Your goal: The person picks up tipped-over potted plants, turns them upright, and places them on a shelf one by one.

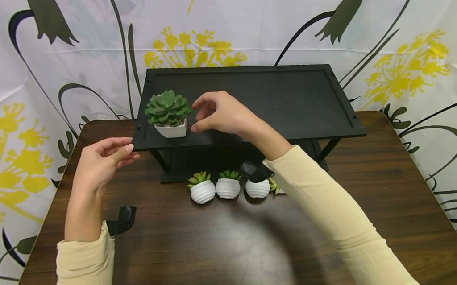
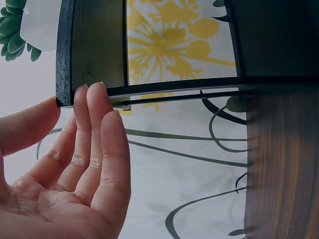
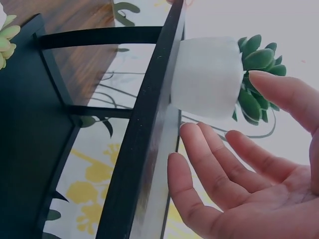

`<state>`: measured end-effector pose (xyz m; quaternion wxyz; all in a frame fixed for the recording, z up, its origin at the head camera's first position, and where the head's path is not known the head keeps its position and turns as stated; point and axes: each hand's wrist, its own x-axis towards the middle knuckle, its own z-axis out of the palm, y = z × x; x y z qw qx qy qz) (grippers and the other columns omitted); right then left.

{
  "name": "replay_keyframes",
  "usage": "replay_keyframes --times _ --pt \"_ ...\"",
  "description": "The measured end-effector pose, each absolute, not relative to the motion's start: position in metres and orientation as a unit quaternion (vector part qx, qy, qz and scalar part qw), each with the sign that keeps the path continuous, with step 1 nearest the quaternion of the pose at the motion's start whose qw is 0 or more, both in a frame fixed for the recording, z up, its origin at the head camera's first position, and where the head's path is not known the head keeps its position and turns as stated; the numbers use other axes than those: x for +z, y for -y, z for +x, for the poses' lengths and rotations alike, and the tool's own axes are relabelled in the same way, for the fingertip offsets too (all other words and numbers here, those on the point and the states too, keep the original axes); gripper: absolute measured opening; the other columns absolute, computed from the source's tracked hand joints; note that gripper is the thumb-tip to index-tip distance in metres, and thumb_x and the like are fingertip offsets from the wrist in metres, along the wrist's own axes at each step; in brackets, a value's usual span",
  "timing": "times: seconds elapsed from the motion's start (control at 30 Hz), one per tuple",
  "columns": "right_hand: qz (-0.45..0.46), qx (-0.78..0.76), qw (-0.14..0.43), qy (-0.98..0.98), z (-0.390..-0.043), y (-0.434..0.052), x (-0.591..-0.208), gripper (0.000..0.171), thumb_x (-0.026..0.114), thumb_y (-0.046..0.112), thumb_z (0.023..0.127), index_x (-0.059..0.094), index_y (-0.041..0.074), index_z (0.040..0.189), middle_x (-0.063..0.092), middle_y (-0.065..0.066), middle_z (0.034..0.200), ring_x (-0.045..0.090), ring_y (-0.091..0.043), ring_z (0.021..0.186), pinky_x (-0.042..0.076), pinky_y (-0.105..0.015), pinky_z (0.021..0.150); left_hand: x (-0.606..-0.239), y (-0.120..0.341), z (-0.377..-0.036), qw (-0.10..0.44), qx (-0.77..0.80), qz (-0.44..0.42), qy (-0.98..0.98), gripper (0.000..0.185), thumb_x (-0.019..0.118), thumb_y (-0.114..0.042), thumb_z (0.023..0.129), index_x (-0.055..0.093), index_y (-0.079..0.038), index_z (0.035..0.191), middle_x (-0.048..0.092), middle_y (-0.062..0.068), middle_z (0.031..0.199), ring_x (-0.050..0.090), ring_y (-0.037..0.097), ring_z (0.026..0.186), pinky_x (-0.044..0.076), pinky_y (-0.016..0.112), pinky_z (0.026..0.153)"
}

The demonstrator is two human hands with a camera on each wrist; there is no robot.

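Note:
A black two-tier shelf [image 1: 257, 100] stands on the wooden table. My left hand [image 1: 99, 164] holds its top board at the front left corner; in the left wrist view the thumb [image 2: 30, 127] touches one face of the board and the fingertips lie against the other. Close by, on the left end of the top board, sits a green succulent [image 1: 167, 109] in a square white pot [image 1: 172, 130]. My right hand [image 1: 226, 113] hovers just right of that pot. The right wrist view shows its fingers [image 3: 214, 169] loosely bent, with a gap between them and the pot.
In front of the shelf, small succulents in round ribbed white pots [image 1: 203, 192] stand in a row, the rightmost partly behind my right sleeve [image 1: 331, 215]. The table [image 1: 205, 260] extends toward me. A flower-patterned curtain [image 1: 267, 18] hangs behind.

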<state>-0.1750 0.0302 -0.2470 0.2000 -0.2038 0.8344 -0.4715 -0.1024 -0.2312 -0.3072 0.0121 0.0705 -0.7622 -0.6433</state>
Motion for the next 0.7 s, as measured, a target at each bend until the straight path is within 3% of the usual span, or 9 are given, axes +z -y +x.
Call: replay_keyframes --times 0.7 --pt "-0.204 -0.481 0.185 -0.833 -0.144 -0.065 -0.249 0.040 0.071 0.011 0.080 0.056 0.002 0.116 0.061 -0.006 0.097 0.060 -0.017 0.086 0.048 -0.030 0.070 -0.307 0.230 -0.103 0.015 -0.646 0.068 0.760 0.010 0.060 -0.003 0.087 0.058 -0.003 0.097 0.066 -0.011 0.070 0.064 0.003 0.063 0.053 0.014 0.061"
